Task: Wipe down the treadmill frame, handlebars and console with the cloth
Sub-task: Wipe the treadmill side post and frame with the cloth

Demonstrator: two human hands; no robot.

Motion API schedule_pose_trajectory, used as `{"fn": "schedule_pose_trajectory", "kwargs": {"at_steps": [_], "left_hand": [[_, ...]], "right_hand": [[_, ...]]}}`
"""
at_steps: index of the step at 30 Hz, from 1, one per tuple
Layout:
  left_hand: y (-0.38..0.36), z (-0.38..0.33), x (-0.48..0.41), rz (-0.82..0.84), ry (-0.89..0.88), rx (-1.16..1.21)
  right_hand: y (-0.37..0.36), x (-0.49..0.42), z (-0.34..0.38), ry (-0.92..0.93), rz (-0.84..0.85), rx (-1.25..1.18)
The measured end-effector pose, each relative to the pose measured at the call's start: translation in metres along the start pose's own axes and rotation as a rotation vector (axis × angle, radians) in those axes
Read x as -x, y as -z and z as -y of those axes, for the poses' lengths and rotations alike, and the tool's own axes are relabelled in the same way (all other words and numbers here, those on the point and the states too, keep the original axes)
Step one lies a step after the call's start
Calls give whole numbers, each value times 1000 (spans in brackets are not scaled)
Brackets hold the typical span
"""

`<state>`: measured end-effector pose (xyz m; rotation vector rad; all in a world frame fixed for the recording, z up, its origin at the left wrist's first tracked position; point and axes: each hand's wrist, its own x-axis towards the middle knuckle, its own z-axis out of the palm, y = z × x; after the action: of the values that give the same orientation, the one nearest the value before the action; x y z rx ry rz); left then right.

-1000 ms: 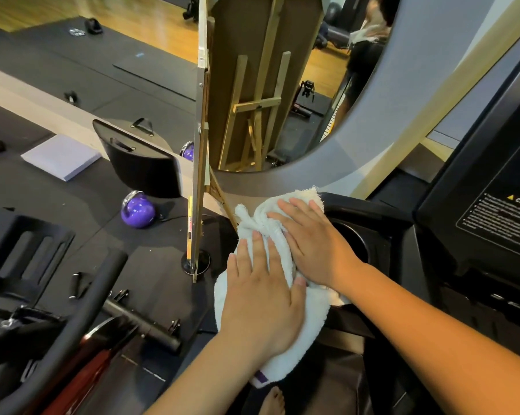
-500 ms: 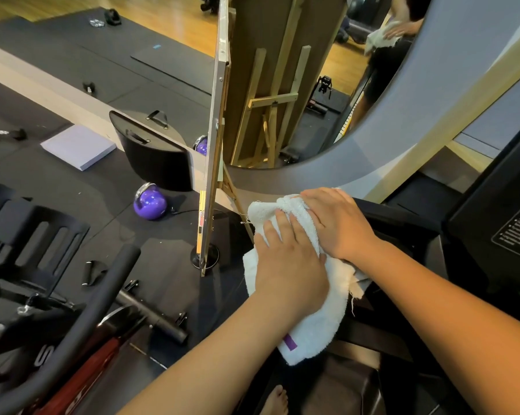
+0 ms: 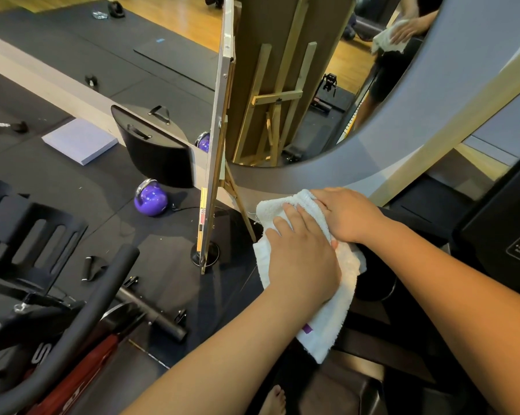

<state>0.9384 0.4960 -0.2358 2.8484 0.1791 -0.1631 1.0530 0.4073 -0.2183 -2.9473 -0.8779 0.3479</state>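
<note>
A white terry cloth (image 3: 327,322) with a small purple tag is draped over the left end of the black treadmill frame (image 3: 414,220). My left hand (image 3: 303,262) presses flat on the middle of the cloth, fingers pointing away from me. My right hand (image 3: 350,214) lies over the cloth's bunched far end, and its fingers curl over that end. The cloth's lower corner hangs free below my left wrist. The black console (image 3: 501,232) with a warning label stands at the right edge, apart from both hands.
A framed mirror on a wooden easel (image 3: 219,145) stands just left of the cloth. On the black floor mats lie a purple kettlebell (image 3: 150,200), a black bin (image 3: 155,154) and a pale foam pad (image 3: 79,141). An exercise bike (image 3: 73,319) fills the lower left.
Both hands have slid the cloth away from me along the frame's left end. My right hand has moved from lying flat to curling over the cloth's far end.
</note>
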Motion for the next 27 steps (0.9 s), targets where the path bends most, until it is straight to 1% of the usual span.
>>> {"fn": "schedule_pose_trajectory", "kwargs": {"at_steps": [4,8,13,19,21,24,27], "left_hand": [[0,-3,-6,-10,17,-2],[-1,-6,-11,-23,9,-23],[-7,-2,-10,-106,-13,-20],[-13,7,-9,-169,-91,15],[-11,10,-7,-181,-112,43],[-9,15,-2,-160,-160,73],[-9,21,3,-146,-186,93]], "right_hand": [[2,-3,-2,-84,-3,-20],[3,-2,0,-135,-47,-22],[2,1,4,-176,-67,13],[-5,17,-1,-141,-133,11],[-7,24,-2,-144,-185,-3],[-7,29,-2,-156,-267,1],[-6,36,-13,-200,-273,-25]]}}
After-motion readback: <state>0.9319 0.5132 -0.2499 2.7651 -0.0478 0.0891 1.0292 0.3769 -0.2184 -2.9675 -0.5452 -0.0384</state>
